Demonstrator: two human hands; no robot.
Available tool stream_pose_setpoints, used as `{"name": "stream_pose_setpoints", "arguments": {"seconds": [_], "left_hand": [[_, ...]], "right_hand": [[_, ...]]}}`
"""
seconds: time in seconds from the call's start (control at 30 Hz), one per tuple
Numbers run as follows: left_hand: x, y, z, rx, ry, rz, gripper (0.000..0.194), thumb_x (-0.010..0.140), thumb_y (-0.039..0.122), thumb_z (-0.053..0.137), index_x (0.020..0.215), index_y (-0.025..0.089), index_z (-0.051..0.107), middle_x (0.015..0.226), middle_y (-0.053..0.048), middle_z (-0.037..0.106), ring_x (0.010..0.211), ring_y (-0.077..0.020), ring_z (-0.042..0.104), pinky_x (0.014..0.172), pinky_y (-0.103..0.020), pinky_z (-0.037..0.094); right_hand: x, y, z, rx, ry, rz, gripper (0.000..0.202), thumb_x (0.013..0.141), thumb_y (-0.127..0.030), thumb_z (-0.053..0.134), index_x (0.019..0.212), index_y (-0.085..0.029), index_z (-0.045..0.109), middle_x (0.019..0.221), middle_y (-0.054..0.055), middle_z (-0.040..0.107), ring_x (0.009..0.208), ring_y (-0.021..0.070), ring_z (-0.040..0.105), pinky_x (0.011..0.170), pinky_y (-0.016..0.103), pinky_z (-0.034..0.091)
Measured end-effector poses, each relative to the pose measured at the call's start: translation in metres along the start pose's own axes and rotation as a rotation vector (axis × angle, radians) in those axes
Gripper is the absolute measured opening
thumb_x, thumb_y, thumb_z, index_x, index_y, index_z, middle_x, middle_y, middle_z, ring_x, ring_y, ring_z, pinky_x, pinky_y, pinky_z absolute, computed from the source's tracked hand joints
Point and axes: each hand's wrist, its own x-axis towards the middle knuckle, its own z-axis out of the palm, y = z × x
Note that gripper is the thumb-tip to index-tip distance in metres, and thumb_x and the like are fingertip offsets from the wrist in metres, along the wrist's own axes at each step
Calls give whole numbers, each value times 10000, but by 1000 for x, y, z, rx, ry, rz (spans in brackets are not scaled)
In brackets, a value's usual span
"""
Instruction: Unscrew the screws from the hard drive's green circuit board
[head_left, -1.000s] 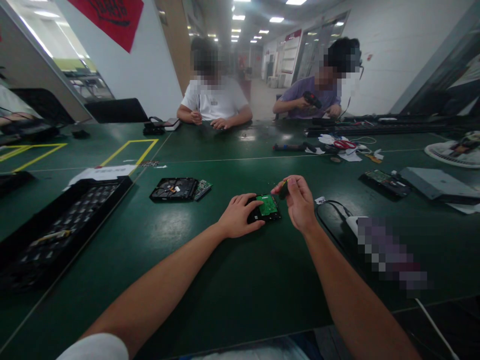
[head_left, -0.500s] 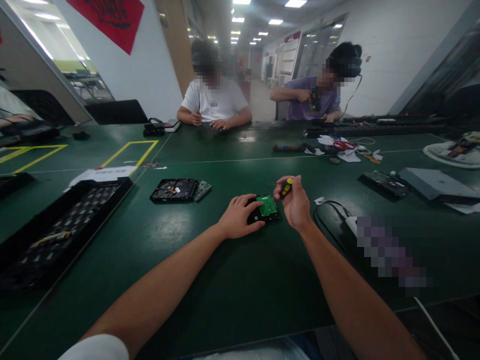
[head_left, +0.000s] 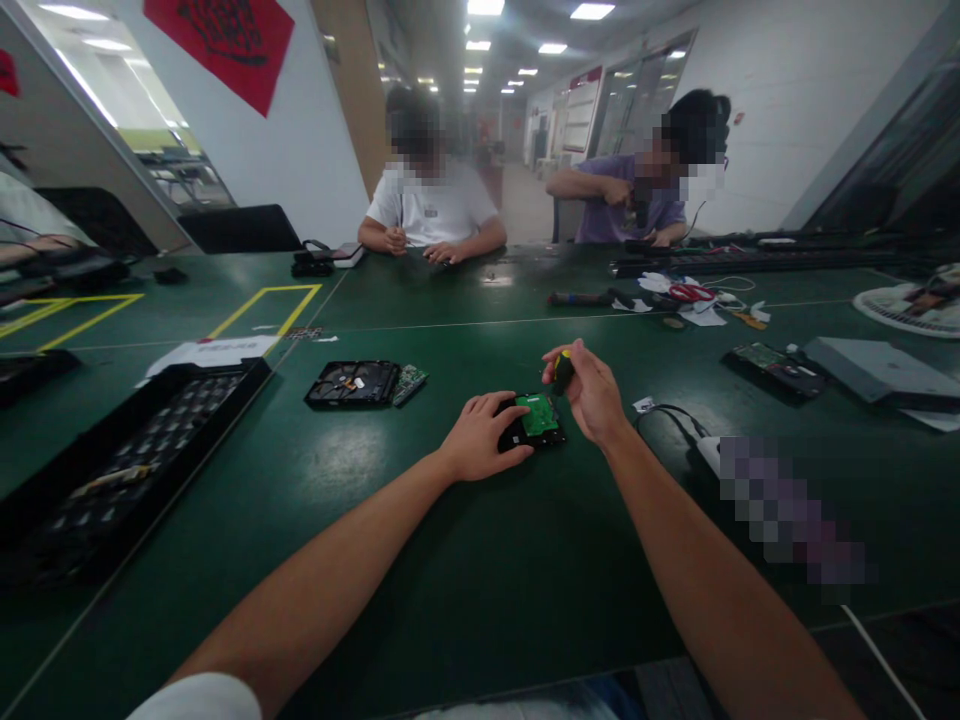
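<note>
A black hard drive [head_left: 555,438] with a green circuit board [head_left: 539,416] facing up lies on the table in front of me. My left hand [head_left: 482,438] grips its left side, the fingers over the far part and the thumb along the near edge. Above the drive's right side, my right hand [head_left: 596,392] is closed around the yellow and black handle of a screwdriver [head_left: 562,372], held upright and pointing down. Whether its tip touches the drive is too small to tell.
On the left are another opened drive [head_left: 352,384], a loose circuit board [head_left: 410,383] and a long black tray [head_left: 150,500]. At right lie a third drive [head_left: 776,370], a grey metal case [head_left: 885,372] and a cable [head_left: 660,408]. Two people sit opposite.
My right hand has swung the screwdriver from a slant to upright, slightly to the left, over the drive. My left hand stays on the drive. The whole view has shifted a little.
</note>
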Motion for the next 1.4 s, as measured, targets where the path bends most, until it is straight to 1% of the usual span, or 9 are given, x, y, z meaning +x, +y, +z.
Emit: {"name": "stream_pose_setpoints", "arguments": {"seconds": [0.2,0.33,0.47,0.57,0.8,0.97,1.1,1.27,1.4], "left_hand": [[0,1,0,-11,-8,-7,698,921,636,665,1505,272,550,1572,-144,479,1454,-372,458,1205,-588,357],[0,2,-1,-26,-14,-11,701,910,625,686,1505,280,550,1573,-141,479,1456,-377,457,1209,-592,353],[1,2,-2,-31,-16,-15,694,912,614,689,1505,283,548,1578,-142,474,1460,-379,453,1209,-594,349],[0,2,-2,-26,-17,-11,696,914,617,685,1508,282,546,1577,-141,474,1465,-373,448,1209,-586,353],[0,1,-1,-21,-17,-8,715,918,639,671,1518,276,536,1577,-144,469,1457,-369,455,1212,-582,349],[0,3,-3,-14,-17,-9,694,925,631,665,1510,279,542,1573,-141,475,1455,-367,457,1208,-578,358],[0,3,-3,-17,-20,-12,695,922,628,669,1510,279,543,1570,-143,478,1457,-369,455,1211,-582,350],[0,2,-2,-26,-18,-21,702,910,616,690,1515,296,537,1582,-135,471,1453,-374,460,1208,-591,351],[0,3,-4,-19,-22,-17,696,917,618,679,1511,281,543,1582,-140,468,1454,-372,458,1209,-587,355]], "right_hand": [[-5,6,3,122,18,15,594,930,-811,514,884,-243,681,711,-11,556,627,141,544,598,295,469],[-6,7,6,99,0,-10,479,933,-744,599,901,-267,597,655,-49,504,583,136,508,574,286,435],[-9,3,3,76,-17,-41,373,959,-629,660,915,-274,553,673,-58,557,634,144,575,663,299,489],[-10,0,-1,36,-38,-52,327,968,-575,677,918,-262,598,784,-29,645,739,149,638,750,306,515],[-12,-4,-5,14,-41,-39,384,971,-624,636,976,-246,698,806,3,659,801,176,672,816,342,538],[-13,-2,-3,111,10,-11,415,981,-674,577,936,-264,626,689,-32,571,687,171,628,717,336,514],[-12,1,-2,135,-19,-11,434,982,-704,546,945,-273,586,662,-54,517,617,149,555,662,316,476],[-14,1,-2,53,-26,-40,341,963,-595,669,974,-293,510,693,-73,553,649,150,590,672,305,486],[-15,-2,-6,7,-32,-62,306,988,-567,639,947,-273,565,817,-30,652,767,164,649,750,318,514]]}}
